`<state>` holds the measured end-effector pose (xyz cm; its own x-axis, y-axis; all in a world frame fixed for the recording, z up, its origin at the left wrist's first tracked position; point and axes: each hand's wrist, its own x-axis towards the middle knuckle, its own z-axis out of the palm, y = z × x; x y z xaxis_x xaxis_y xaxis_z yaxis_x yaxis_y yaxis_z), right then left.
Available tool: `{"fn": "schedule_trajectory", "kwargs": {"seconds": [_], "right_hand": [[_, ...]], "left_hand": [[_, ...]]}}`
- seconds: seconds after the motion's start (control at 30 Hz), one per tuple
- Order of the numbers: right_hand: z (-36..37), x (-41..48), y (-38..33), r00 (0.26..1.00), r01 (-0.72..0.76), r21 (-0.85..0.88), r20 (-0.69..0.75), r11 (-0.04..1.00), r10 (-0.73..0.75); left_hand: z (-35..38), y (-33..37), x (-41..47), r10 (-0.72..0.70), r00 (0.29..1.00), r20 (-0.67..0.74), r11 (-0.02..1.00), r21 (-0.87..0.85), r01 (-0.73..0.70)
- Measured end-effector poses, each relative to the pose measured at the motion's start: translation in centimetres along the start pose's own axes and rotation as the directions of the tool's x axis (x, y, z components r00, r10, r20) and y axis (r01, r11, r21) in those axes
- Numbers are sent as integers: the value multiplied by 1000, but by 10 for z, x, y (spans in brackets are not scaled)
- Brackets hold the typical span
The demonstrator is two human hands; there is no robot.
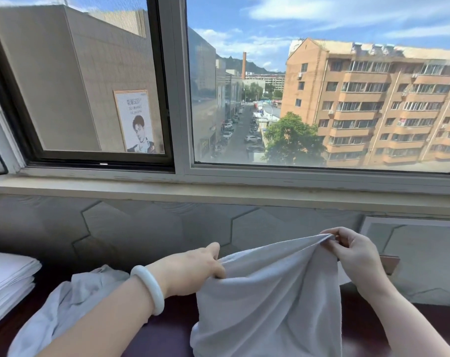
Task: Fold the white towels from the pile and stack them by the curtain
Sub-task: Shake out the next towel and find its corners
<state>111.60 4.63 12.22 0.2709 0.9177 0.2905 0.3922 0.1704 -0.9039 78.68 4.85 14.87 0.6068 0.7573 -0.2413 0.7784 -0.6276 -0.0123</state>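
Between left hand [198,264] and right hand [352,251] | white towel [270,292] is held up | corner pinched by right hand | edge gripped by left hand

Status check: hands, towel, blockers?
Left hand grips towel edge; right hand pinches its corner. Towel lifted, not yet folded. Folded stack at far left, loose cloth under left arm; nothing blocking.

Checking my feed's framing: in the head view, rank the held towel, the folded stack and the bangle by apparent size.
1. held towel
2. folded stack, cropped by the left frame edge
3. bangle
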Motion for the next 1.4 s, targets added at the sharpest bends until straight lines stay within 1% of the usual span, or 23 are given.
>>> {"fn": "schedule_trajectory", "kwargs": {"seconds": [0.1, 0.17, 0.23, 0.33, 0.4, 0.43, 0.53, 0.57, 0.6, 0.67, 0.7, 0.73, 0.77, 0.83, 0.9, 1.0, 1.03, 1.07, 1.13, 1.2, 1.27, 1.33, 1.4], "right_hand": [[2, 3, -1, 1000, 17, -14, 26, 1000, -17], [4, 3, -2, 999, 21, -15, 29, 1000, -21], [4, 5, -1, 1000, 16, 16, 17, 1000, -16], [0, 7, 3, 1000, 2, 51, 5, 999, -2], [-2, 9, 6, 1000, -8, 59, 2, 998, 8], [-2, 8, 7, 1000, -12, 64, 5, 998, 12], [-2, 7, 4, 1000, -18, 67, 23, 998, 16], [-2, 7, 2, 999, -15, 62, 34, 998, 13], [-2, 7, -1, 999, -10, 41, 48, 999, 8], [-4, 6, -7, 996, 13, -35, 92, 999, -9], [-5, 5, -13, 992, 29, -65, 125, 997, -21], [-7, 4, -19, 986, 42, -76, 163, 996, -29], [-9, 3, -26, 978, 49, -65, 206, 997, -35], [-15, 1, -41, 954, 30, 0, 300, 1000, -28], [-23, 0, -54, 910, -9, 78, 414, 997, -24], [-26, 1, -62, 834, -116, 98, 551, 988, 43], [-24, 3, -61, 822, -146, 73, 564, 987, 79], [-22, 7, -57, 834, -139, 24, 542, 990, 104], [-19, 20, -43, 927, -72, -96, 360, 993, 102], [-30, 35, -31, 992, -70, -153, 97, 986, 85], [-51, 45, -28, 994, -72, -203, -93, 977, 54], [-72, 51, -32, 983, -26, -284, -180, 958, -27], [-82, 52, -43, 964, 50, -323, -232, 945, -130]], "left_hand": [[-2, -1, 0, -98, 994, 43, 995, 5, 98], [-1, 0, 2, -128, 991, 27, 992, 8, 128], [-2, -4, 1, -138, 988, -75, 986, -105, 130], [-4, -18, -4, -129, 955, -268, 938, -346, 30], [-7, -24, -10, -155, 924, -349, 845, -531, -59], [-7, -26, -13, -173, 923, -343, 763, -639, -95], [-6, -35, -22, -86, 978, -192, 443, -887, -135], [-6, -35, -23, -78, 983, -165, 399, -909, -121], [-7, -34, -24, -118, 975, -189, 402, -907, -127], [-16, -29, -27, -287, 899, -331, 460, -870, -174], [-18, -28, -28, -336, 848, -409, 443, -863, -240], [-21, -27, -32, -356, 809, -467, 390, -862, -325], [-23, -28, -36, -382, 776, -503, 300, -861, -410], [-28, -27, -46, -424, 752, -505, 98, -851, -517], [-24, -31, -52, -449, 762, -467, -22, -846, -532], [-9, -38, -52, -454, 799, -393, -113, -865, -490], [-4, -39, -50, -450, 815, -366, -110, -882, -458], [0, -39, -47, -449, 823, -348, -95, -897, -431], [4, -41, -38, -531, 779, -333, -36, -910, -413], [5, -55, -31, -654, 672, -347, 137, -928, -346], [0, -71, -32, -741, 555, -378, 291, -926, -241], [-11, -86, -37, -794, 444, -414, 361, -910, -203], [-26, -92, -40, -815, 347, -465, 403, -884, -238]]}}
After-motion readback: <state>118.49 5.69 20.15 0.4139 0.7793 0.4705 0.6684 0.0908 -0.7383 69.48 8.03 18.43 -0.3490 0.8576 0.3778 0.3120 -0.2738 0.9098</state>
